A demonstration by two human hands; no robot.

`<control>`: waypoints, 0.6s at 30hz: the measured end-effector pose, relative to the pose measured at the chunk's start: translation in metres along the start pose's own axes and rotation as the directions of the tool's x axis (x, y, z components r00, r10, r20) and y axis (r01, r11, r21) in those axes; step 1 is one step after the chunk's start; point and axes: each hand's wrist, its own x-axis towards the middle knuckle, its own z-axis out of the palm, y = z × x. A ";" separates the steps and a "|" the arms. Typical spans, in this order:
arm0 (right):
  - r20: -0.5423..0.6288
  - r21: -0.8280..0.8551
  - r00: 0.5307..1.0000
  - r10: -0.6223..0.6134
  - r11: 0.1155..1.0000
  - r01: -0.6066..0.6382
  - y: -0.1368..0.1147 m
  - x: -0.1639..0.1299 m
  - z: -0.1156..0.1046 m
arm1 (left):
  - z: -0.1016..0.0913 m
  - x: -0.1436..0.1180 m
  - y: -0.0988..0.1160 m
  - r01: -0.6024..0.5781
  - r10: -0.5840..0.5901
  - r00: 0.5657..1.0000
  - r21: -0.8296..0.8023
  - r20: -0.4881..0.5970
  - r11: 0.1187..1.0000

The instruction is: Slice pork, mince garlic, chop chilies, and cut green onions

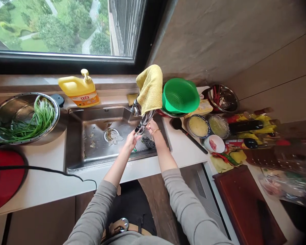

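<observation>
Both my hands are over the steel sink (73,160), under the faucet spout (144,122). My left hand (131,139) has its fingers spread just below the spout and holds nothing that I can see. Beside the spout is my right hand (153,126), a bangle on its wrist; whether it holds anything cannot be made out. A dark scouring pad (148,143) lies in the sink right below my hands. A yellow cloth (150,86) hangs over the faucet. Food scraps lie around the drain (111,135).
A steel colander of green beans (24,117) sits left of the sink, a yellow detergent bottle (79,90) behind it. A green colander (180,95), bowls of ingredients (199,126), sauce bottles (250,127) and a black spatula (187,133) crowd the right counter. A red appliance (3,178) stands at far left.
</observation>
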 end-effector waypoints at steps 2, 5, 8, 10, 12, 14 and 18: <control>0.076 0.163 0.985 0.153 0.973 -0.164 0.024 -0.020 0.008 | -0.002 0.003 -0.006 0.014 -0.017 0.999 -0.082 -0.034 0.997; 0.307 0.296 0.892 0.330 0.858 -0.419 0.060 -0.046 0.025 | -0.013 0.002 -0.008 0.016 -0.033 0.997 -0.231 -0.070 0.973; 0.398 0.359 0.821 0.408 0.755 -0.549 0.078 -0.057 0.038 | -0.032 -0.004 -0.001 0.002 -0.030 0.997 -0.353 -0.073 0.936; 0.403 0.372 0.800 0.444 0.719 -0.587 0.080 -0.057 0.041 | -0.041 -0.008 0.003 0.015 -0.037 0.998 -0.361 -0.055 0.932; 0.405 0.341 0.793 0.455 0.729 -0.593 0.078 -0.053 0.041 | -0.046 -0.009 0.005 0.012 -0.028 0.999 -0.338 -0.044 0.941; 0.425 0.254 0.788 0.446 0.777 -0.577 0.075 -0.049 0.040 | -0.045 -0.006 0.004 -0.026 0.008 0.998 -0.328 -0.054 0.944; 0.473 0.078 0.777 0.416 0.858 -0.507 0.074 -0.043 0.038 | -0.034 0.005 -0.003 -0.103 0.060 0.991 -0.394 -0.121 0.913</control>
